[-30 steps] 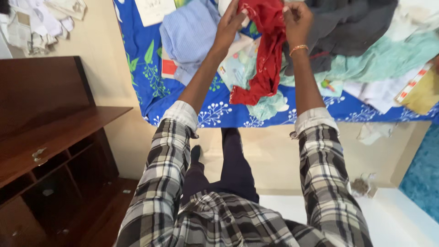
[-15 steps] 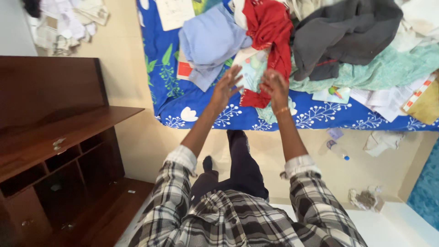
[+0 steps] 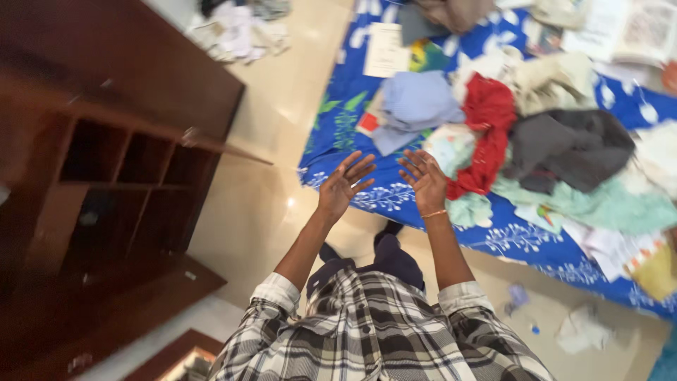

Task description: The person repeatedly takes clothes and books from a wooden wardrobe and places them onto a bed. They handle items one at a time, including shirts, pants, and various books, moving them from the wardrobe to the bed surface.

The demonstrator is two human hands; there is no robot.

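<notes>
My left hand point(image 3: 343, 185) and my right hand point(image 3: 424, 180) are raised in front of me, palms up and fingers spread, both holding nothing. They hover over the near edge of a bed with a blue flower-patterned sheet point(image 3: 338, 127). A red garment point(image 3: 486, 127) lies on the bed just beyond my right hand, apart from it. A light blue folded cloth point(image 3: 416, 102) lies further left on the sheet, and a dark grey garment point(image 3: 564, 144) lies to the right of the red one.
A dark wooden cabinet point(image 3: 106, 176) with open compartments stands on my left. Pale green cloth point(image 3: 599, 204), papers and several other clothes cover the bed. Crumpled scraps point(image 3: 582, 328) lie on the beige floor at the right. A heap of clothes point(image 3: 236, 32) lies further back.
Both hands let go of the red garment, which now lies on the bed, and drew back toward me with fingers spread. The view swung left toward the cabinet.
</notes>
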